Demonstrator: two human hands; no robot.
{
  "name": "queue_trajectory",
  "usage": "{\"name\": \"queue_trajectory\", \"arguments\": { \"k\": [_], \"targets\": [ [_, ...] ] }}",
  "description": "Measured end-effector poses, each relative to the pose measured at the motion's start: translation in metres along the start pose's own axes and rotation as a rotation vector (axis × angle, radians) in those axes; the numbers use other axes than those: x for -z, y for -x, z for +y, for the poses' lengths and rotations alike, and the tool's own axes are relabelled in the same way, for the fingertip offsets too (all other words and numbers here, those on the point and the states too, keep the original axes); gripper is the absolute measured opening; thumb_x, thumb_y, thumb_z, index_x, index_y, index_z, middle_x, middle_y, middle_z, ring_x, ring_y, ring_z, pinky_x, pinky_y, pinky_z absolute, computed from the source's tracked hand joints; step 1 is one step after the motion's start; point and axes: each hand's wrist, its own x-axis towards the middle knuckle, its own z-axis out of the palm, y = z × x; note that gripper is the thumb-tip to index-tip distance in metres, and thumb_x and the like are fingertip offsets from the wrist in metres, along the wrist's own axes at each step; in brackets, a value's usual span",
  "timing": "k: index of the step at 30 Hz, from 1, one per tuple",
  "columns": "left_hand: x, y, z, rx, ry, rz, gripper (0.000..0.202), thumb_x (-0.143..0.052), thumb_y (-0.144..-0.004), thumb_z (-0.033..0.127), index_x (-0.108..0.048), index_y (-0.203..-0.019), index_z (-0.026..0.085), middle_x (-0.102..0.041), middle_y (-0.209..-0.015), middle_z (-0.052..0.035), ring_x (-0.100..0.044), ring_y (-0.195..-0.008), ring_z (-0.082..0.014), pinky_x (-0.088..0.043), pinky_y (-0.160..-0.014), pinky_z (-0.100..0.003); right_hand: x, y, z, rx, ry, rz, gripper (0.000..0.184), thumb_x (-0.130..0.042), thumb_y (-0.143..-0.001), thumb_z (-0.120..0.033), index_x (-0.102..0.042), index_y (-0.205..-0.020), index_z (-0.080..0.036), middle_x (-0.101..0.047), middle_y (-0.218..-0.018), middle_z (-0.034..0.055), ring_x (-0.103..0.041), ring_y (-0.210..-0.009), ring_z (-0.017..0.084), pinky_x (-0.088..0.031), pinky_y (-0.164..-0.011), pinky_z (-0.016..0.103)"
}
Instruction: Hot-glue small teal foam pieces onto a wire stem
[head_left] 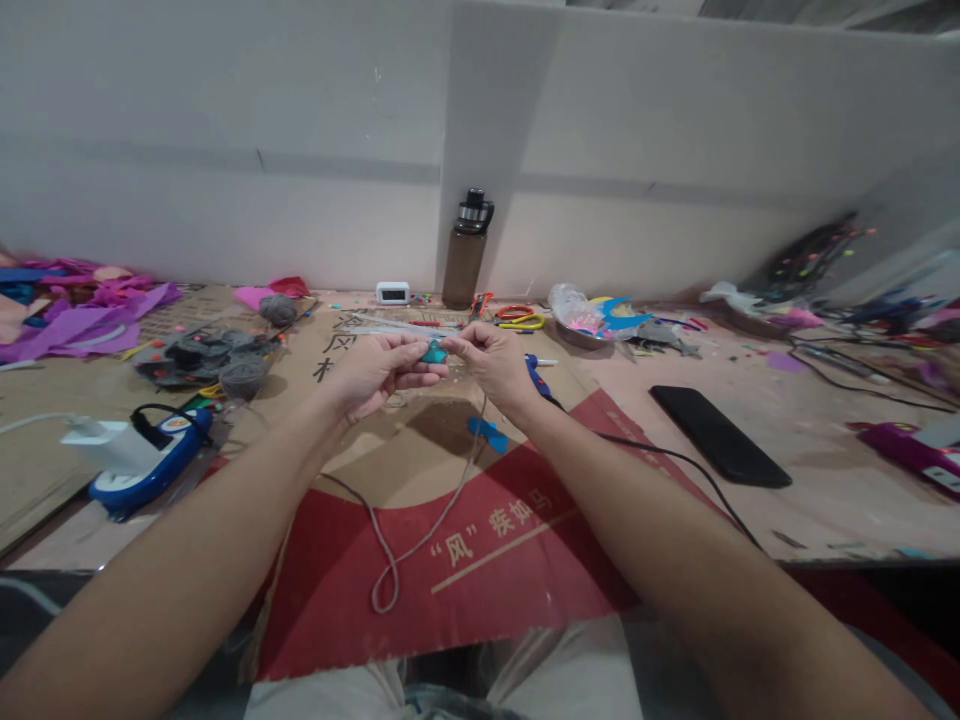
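Above the cardboard sheet (pixel 360 570), my two hands meet. Between the fingertips of my left hand (pixel 386 370) is a small teal piece (pixel 434 352), perhaps felt or paper; its exact kind is too small to tell. My right hand (pixel 491 365) pinches at its right side, with a grey yarn strand (pixel 457 490) hanging from these fingers. The strand runs down and loops on the red part of the cardboard. A blue cut piece (pixel 487 434) lies below my right hand. Partly hidden behind that hand is a blue glue gun (pixel 537 375).
A bottle (pixel 465 255) and a small white clock (pixel 393 292) stand by the wall. Scissors (pixel 519 317) lie behind my hands. At left are grey yarn (pixel 244 372) and a blue power strip (pixel 154 480). A black phone (pixel 716 435) and cable (pixel 690 465) lie at right.
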Motion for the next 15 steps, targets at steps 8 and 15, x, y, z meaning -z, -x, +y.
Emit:
{"name": "queue_trajectory", "arguments": {
  "k": [8,15],
  "targets": [
    [0.0015,0.0014,0.0004,-0.006,0.033,-0.033,0.016,-0.055,-0.085,0.012,-0.069,-0.088,0.005,-0.074,-0.081,-0.0146,-0.073,-0.071,-0.0186,-0.060,-0.065,-0.025,0.0029,-0.0031,0.0006,0.026,-0.005,-0.054,0.048,-0.073,-0.066,-0.062,-0.058,-0.058,-0.017,-0.044,-0.054,-0.0036,-0.033,-0.054,0.009,-0.025,-0.052,0.025],
    [0.0017,0.0018,-0.0056,-0.054,-0.088,-0.011,0.008,-0.072,-0.073,0.013,-0.066,-0.078,0.011,-0.070,-0.067,-0.0056,-0.071,-0.066,-0.0142,-0.057,-0.061,-0.020,0.0032,-0.0025,0.0077,0.065,0.014,-0.082,0.048,-0.071,-0.070,-0.063,-0.057,-0.059,-0.018,-0.046,-0.055,-0.0030,-0.034,-0.055,0.009,-0.027,-0.053,0.026]
  ]
}}
